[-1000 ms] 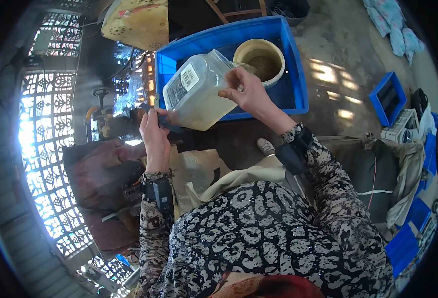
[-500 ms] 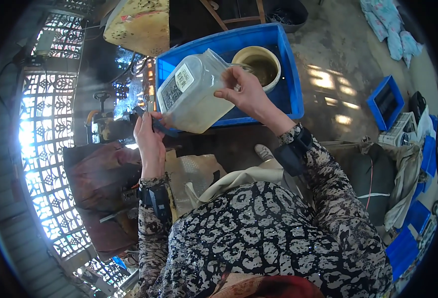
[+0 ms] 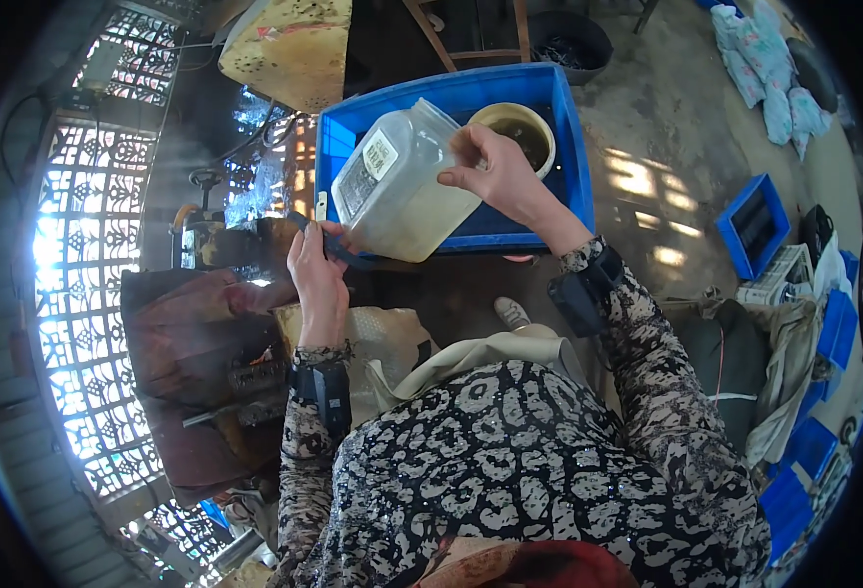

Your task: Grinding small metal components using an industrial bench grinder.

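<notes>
A translucent plastic jug (image 3: 412,191) with a white label hangs tilted over the near part of a blue plastic tub (image 3: 574,147). Its narrower end points toward the round cream bucket (image 3: 552,147) inside the tub, which holds murky liquid. My right hand (image 3: 510,181) is closed on the jug's upper right end; its fingertips are partly hidden. At the jug's lower left end, my left hand (image 3: 320,279) is closed around a dark blue curved strip (image 3: 353,259), its fingers touching or very near the jug. Whether the strip belongs to the jug I cannot tell.
A stained yellowish machine housing (image 3: 289,54) stands at the far left, with a handwheel (image 3: 206,178) nearer. Beyond the tub are a dark basin (image 3: 583,64) and wooden legs (image 3: 430,34). A smaller blue tray (image 3: 755,225) lies at right, near a cloth-draped chair (image 3: 784,363).
Both hands and the jug have shifted slightly right and nearer to me in the picture. The jug stays tilted, and both hands keep their hold.
</notes>
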Available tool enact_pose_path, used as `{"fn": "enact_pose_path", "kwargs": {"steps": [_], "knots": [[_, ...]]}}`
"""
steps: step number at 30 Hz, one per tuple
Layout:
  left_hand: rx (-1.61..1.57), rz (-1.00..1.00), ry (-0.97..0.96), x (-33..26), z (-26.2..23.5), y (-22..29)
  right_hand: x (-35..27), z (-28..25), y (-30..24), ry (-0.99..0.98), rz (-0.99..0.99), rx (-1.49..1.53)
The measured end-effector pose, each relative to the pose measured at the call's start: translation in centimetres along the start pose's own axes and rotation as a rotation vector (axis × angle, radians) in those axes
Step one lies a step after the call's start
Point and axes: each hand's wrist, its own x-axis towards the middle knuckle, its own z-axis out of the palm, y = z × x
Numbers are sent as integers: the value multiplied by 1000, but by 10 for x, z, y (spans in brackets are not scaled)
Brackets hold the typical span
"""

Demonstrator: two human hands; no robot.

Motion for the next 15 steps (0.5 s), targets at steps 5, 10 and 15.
{"fn": "enact_pose_path", "kwargs": {"steps": [5, 10, 15], "knots": [[-21, -9, -9, 6, -10, -15, -9, 9, -18, 73, -120, -130], [-83, -45, -18, 3, -21, -27, -9, 16, -50, 43, -283, -307], [-9, 51, -100, -12, -46, -24, -9, 32, -76, 10, -519, -331]]}}
